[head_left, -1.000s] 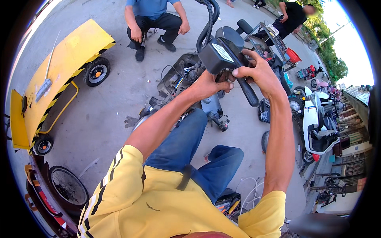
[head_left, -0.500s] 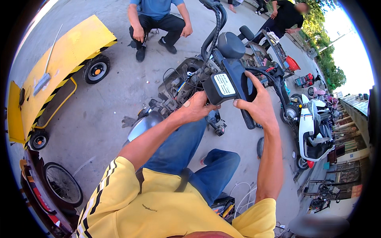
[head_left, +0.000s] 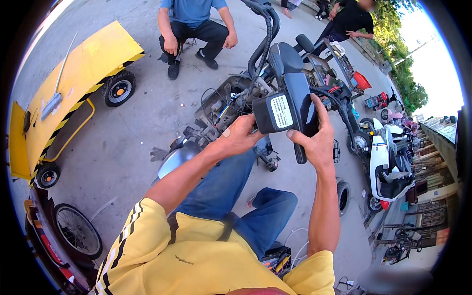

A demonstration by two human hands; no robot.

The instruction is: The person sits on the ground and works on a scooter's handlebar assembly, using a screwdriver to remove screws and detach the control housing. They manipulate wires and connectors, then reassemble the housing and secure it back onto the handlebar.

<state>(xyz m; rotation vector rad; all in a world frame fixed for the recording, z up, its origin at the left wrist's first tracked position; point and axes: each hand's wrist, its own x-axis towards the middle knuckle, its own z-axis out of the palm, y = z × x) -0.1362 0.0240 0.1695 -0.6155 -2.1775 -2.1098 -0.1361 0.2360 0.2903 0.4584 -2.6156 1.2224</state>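
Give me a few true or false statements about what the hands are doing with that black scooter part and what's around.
1. Both hands hold the black handlebar unit. True.
2. The right hand grips the handle end. True.
3. The left hand rests on the yellow cart. False: it is at the unit's lower left side.
4. A white scooter stands to the right. True.
5. The person in the blue shirt is standing. False: crouched.
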